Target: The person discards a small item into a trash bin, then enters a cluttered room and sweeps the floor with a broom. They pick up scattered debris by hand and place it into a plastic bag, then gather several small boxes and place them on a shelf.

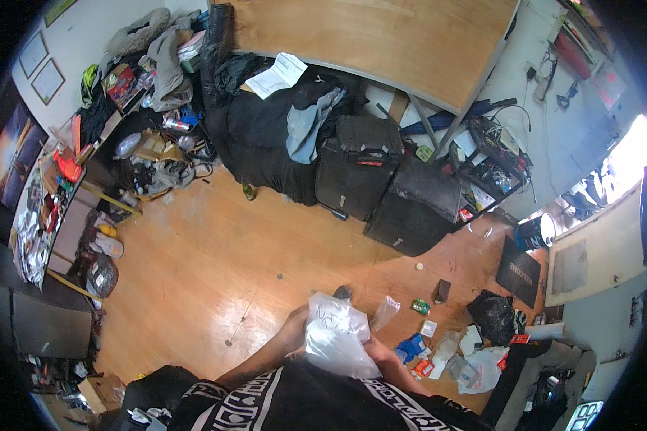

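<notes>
Your hands held a pale bag above the floor; black boxes stood beyond, and a blue wrapper lay to your right.

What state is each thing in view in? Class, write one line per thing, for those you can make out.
White plastic bag: crumpled, raised between both hands
Left hand: at the bag, fingers mostly hidden
Right hand: at the bag, fingers mostly hidden
Blue-grey cloth: draped, rumpled
White paper sheet: lying creased on dark fabric
Doormat: flat on floor
</notes>
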The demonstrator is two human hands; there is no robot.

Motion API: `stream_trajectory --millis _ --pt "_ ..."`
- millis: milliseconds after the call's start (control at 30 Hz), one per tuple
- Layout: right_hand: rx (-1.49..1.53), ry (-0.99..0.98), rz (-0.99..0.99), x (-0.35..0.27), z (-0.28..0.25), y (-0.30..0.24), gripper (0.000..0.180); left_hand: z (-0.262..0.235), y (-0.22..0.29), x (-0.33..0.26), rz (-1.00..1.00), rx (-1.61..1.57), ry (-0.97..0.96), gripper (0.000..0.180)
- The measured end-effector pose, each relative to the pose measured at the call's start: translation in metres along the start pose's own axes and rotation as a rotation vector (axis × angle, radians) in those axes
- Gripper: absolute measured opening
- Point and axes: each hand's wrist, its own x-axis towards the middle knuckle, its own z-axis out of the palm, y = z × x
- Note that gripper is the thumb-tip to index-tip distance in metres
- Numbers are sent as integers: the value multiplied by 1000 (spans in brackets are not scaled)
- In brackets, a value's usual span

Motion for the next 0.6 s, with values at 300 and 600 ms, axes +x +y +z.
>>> stream_trajectory --millis 300,600 --pt "-190 547 -242 163 -95 -191 54 72 120 127 379 173 175 51" --pt "-649 469 -273 275 -151 -249 83 122 250 312 478 313 395 66"
